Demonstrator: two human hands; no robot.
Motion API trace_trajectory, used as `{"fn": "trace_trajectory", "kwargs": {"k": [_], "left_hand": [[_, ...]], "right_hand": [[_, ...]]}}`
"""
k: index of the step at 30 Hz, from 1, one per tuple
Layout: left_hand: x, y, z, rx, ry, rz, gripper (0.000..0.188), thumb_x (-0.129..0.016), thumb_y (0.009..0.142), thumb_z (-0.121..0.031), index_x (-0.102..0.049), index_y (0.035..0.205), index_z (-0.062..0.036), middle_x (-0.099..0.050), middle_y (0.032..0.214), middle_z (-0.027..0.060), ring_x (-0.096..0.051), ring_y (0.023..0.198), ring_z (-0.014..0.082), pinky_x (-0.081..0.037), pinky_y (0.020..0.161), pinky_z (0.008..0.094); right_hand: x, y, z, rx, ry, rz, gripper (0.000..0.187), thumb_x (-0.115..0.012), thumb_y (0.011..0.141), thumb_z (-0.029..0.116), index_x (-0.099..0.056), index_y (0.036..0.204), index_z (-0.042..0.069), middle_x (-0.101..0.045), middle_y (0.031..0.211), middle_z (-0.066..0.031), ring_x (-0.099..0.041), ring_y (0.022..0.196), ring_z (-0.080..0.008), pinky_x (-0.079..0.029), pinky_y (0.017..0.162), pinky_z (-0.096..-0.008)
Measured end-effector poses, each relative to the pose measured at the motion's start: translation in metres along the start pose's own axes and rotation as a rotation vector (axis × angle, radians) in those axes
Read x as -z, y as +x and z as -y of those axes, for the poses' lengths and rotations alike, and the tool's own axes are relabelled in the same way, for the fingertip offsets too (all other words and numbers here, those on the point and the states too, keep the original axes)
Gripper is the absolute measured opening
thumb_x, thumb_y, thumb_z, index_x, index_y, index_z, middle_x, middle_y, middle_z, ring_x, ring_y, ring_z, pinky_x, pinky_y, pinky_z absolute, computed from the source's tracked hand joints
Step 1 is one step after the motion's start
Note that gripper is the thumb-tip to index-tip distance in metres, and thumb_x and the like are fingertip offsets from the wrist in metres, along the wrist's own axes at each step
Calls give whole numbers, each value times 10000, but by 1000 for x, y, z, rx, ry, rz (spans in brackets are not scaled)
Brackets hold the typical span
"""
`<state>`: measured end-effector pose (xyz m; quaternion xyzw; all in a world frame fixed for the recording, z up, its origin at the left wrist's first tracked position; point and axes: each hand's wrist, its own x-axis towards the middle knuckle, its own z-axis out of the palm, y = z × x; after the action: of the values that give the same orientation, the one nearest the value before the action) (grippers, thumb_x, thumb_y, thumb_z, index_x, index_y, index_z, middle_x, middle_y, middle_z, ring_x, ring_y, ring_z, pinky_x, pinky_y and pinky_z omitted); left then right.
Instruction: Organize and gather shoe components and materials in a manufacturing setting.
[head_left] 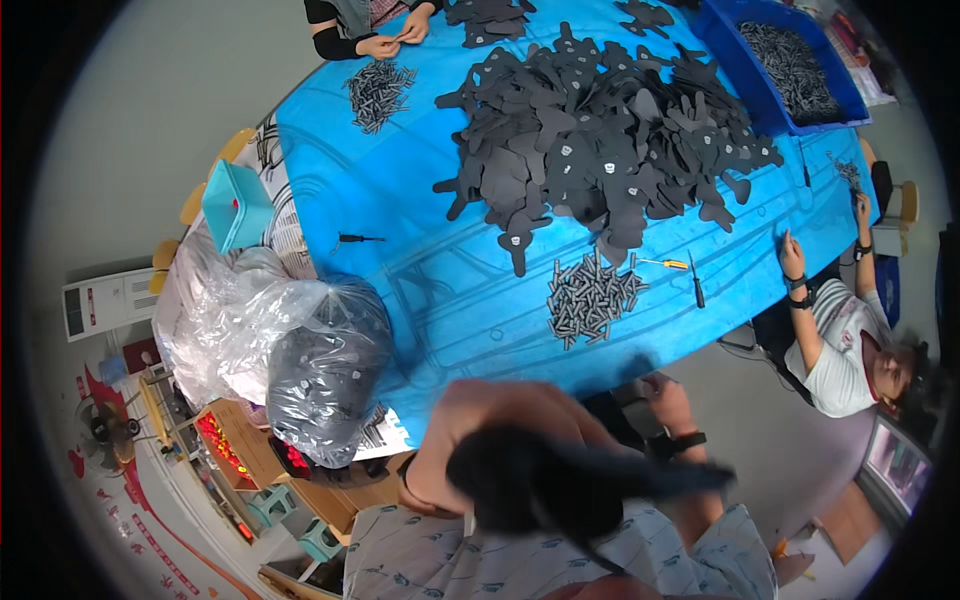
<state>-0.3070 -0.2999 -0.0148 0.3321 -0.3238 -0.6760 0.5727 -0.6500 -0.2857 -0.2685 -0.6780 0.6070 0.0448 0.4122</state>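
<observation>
A blurred black piece (540, 480), soft-looking, hangs very close to the view and covers much of my left hand (500, 405). That hand is smeared by motion and its fingers cannot be made out. By the table's near edge is my right hand (668, 400), its fingers curled in; whatever may be in them does not show. A black band (688, 441) circles the right wrist. Beyond my hands, a pile of small dark grey cylindrical parts (592, 300) lies on the blue-covered table (440, 300). A yellow-handled screwdriver (675, 265) and a black-handled screwdriver (698, 290) lie beside it.
A big heap of black flat cut pieces (600, 140) fills the table's middle. A blue bin (850, 105) of grey parts stands far right. Stuffed clear plastic bags (330, 360) and a turquoise basket (235, 210) are left. Co-workers sit far left and at right (840, 340).
</observation>
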Motion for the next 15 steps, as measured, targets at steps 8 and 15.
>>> {"fn": "trace_trajectory", "kwargs": {"k": [8, 15], "left_hand": [[-14, -10, -30, -90, 103, 333, 207, -667, 757, -172, -589, 830, 6, -618, 883, 190, -643, 779, 293, -528, 639, 339], [-22, -13, -37, -48, 95, 350, 196, -667, 755, -175, -591, 818, -5, -623, 865, 170, -642, 797, 285, -529, 648, 341]], "right_hand": [[-13, -5, 18, 40, -3, 31, 193, -541, 792, 183, -610, 901, 39, -625, 839, -168, -599, 804, -330, -471, 699, -385], [-8, -11, 16, 51, -12, 3, 199, -546, 792, 207, -608, 893, 47, -625, 837, -164, -598, 797, -327, -469, 699, -389]]}}
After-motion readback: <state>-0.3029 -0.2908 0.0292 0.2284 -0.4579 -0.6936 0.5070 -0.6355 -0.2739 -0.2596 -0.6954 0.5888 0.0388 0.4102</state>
